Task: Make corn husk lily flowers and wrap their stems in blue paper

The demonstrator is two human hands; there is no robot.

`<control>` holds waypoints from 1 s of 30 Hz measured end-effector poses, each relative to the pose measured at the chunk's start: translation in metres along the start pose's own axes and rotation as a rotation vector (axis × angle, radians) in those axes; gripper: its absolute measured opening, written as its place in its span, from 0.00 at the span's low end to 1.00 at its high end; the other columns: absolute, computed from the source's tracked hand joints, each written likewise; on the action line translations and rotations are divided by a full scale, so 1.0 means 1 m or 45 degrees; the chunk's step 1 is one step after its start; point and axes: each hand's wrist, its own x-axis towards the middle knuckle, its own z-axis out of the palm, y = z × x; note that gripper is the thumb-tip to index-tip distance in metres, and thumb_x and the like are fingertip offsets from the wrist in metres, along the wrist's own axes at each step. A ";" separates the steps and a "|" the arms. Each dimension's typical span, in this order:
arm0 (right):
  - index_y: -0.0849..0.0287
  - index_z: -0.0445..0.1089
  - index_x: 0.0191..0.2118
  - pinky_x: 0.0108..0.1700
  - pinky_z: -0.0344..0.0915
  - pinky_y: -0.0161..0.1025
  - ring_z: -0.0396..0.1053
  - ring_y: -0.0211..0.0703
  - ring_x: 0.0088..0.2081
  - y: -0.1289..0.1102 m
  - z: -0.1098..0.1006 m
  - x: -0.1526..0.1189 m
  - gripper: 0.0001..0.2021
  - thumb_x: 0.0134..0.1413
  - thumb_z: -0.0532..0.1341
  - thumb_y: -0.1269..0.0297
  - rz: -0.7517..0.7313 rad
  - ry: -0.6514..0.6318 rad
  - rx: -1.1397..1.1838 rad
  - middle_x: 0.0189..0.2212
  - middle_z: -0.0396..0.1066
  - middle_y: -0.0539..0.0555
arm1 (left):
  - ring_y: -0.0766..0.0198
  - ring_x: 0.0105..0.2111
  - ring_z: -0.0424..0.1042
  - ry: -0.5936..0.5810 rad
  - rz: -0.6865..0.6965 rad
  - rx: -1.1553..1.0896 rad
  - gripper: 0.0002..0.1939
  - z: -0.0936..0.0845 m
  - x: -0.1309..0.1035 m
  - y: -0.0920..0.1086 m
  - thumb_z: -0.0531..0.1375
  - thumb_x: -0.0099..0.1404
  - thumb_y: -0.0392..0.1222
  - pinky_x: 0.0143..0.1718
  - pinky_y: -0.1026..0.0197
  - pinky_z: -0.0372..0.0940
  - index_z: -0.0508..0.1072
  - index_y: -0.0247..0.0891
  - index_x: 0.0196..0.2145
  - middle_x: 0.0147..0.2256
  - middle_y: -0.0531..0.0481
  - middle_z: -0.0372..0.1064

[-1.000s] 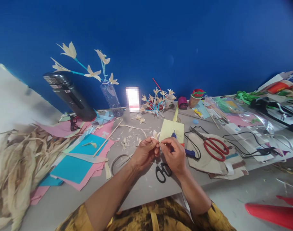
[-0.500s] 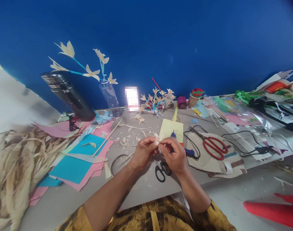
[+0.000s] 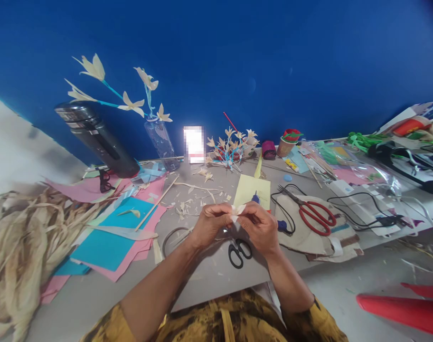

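Note:
A small cream husk flower (image 3: pixel 237 212) is pinched between both hands above the middle of the table. My left hand (image 3: pixel 212 224) grips its left side with thumb and fingertips, and my right hand (image 3: pixel 257 227) grips its right side. Black-handled scissors (image 3: pixel 240 252) lie just below the hands. Behind my right hand is a yellow sheet (image 3: pixel 251 187) with a blue glue gun (image 3: pixel 255 197) on it, partly hidden by the hand. Cream husk scraps (image 3: pixel 188 206) are scattered to the left of the hands.
Blue sheets (image 3: pixel 102 249), pink paper and dry husks (image 3: pixel 27 247) cover the left side. Behind stand a dark flask (image 3: pixel 98 142), a clear bottle (image 3: pixel 162 142) with flowers and a small flower bunch (image 3: pixel 230 149). Red-handled scissors (image 3: pixel 318 218), a power strip (image 3: pixel 359 206) and cables lie right.
The fingertips have shifted on the flower, and more of its pale petals shows between them. My right hand has moved slightly to the right. The whole view has shifted a little.

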 end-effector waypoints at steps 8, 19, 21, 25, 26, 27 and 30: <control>0.57 0.72 0.32 0.32 0.67 0.37 0.69 0.40 0.30 0.001 -0.006 0.005 0.07 0.52 0.69 0.61 0.211 -0.122 0.232 0.29 0.72 0.51 | 0.66 0.27 0.67 -0.048 0.096 0.181 0.07 0.001 -0.002 0.012 0.73 0.51 0.42 0.30 0.63 0.61 0.81 0.37 0.24 0.27 0.48 0.72; 0.56 0.71 0.33 0.32 0.69 0.36 0.71 0.40 0.31 0.005 -0.003 0.000 0.06 0.55 0.67 0.61 0.211 -0.064 0.197 0.32 0.72 0.50 | 0.70 0.21 0.64 0.005 -0.044 -0.127 0.10 0.005 -0.001 -0.005 0.73 0.52 0.42 0.27 0.65 0.58 0.77 0.36 0.26 0.22 0.53 0.68; 0.56 0.71 0.34 0.32 0.69 0.36 0.71 0.40 0.31 0.004 -0.003 0.001 0.06 0.56 0.66 0.61 0.208 -0.068 0.192 0.31 0.72 0.50 | 0.70 0.21 0.64 0.000 -0.024 -0.128 0.08 0.003 0.000 -0.007 0.72 0.53 0.41 0.27 0.65 0.58 0.78 0.36 0.26 0.22 0.54 0.67; 0.56 0.71 0.34 0.33 0.70 0.36 0.71 0.40 0.31 0.001 -0.002 0.002 0.06 0.56 0.66 0.61 0.214 -0.076 0.208 0.31 0.72 0.50 | 0.70 0.22 0.63 0.013 0.033 -0.105 0.07 0.001 0.000 -0.009 0.72 0.53 0.40 0.27 0.65 0.57 0.79 0.36 0.25 0.22 0.54 0.67; 0.56 0.71 0.33 0.33 0.70 0.36 0.72 0.41 0.31 0.001 -0.002 0.002 0.06 0.56 0.67 0.61 0.218 -0.075 0.219 0.31 0.72 0.51 | 0.70 0.22 0.63 0.018 0.043 -0.099 0.07 0.001 0.000 -0.008 0.72 0.53 0.39 0.27 0.65 0.57 0.79 0.36 0.25 0.23 0.54 0.67; 0.56 0.71 0.33 0.33 0.70 0.37 0.72 0.41 0.32 0.001 -0.002 0.002 0.06 0.56 0.67 0.61 0.222 -0.072 0.231 0.31 0.72 0.51 | 0.70 0.22 0.63 0.022 0.047 -0.095 0.07 0.001 0.000 -0.008 0.72 0.52 0.39 0.27 0.65 0.57 0.79 0.36 0.24 0.23 0.54 0.68; 0.56 0.72 0.34 0.33 0.70 0.37 0.72 0.41 0.32 0.001 -0.002 0.002 0.06 0.55 0.67 0.62 0.226 -0.070 0.281 0.31 0.72 0.51 | 0.71 0.22 0.64 0.028 0.051 -0.093 0.06 0.002 0.000 -0.007 0.72 0.52 0.39 0.27 0.65 0.58 0.79 0.36 0.24 0.23 0.54 0.69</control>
